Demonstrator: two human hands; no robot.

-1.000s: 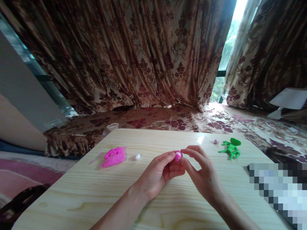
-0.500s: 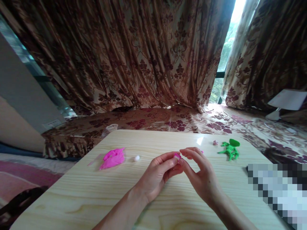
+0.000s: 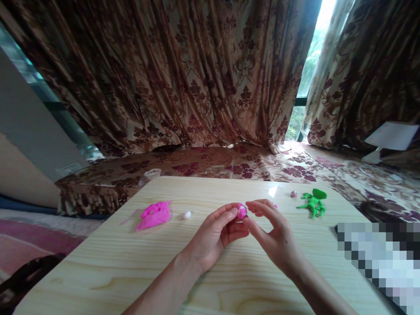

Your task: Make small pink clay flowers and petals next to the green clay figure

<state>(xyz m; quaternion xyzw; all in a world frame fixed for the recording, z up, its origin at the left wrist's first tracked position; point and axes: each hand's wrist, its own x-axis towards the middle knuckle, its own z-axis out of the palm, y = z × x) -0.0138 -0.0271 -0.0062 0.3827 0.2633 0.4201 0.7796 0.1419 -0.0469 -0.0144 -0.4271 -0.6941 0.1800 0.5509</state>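
My left hand (image 3: 210,236) pinches a small pink-and-white clay ball (image 3: 242,211) between thumb and index finger, its other fingers curled below. My right hand (image 3: 275,232) is beside the ball's right side, thumb and index finger apart; whether a fingertip touches the ball I cannot tell. Behind the right fingers a bit of pink (image 3: 276,206) shows, mostly hidden. On the table left of my hands lie a small white ball (image 3: 187,215) and a bright pink lump of clay (image 3: 154,215) on its clear wrapper.
A green clay figure (image 3: 314,204) and a small mottled pink lump (image 3: 293,194) lie at the table's (image 3: 114,271) far right. A blurred-out object (image 3: 377,262) is at the right edge. Behind stand a clear plastic container (image 3: 151,175) and a white lamp (image 3: 390,136).
The ball turned in my left fingers, was partly covered by the thumb half a second ago, and shows more now. My right hand stays beside it. The view has shifted slightly.
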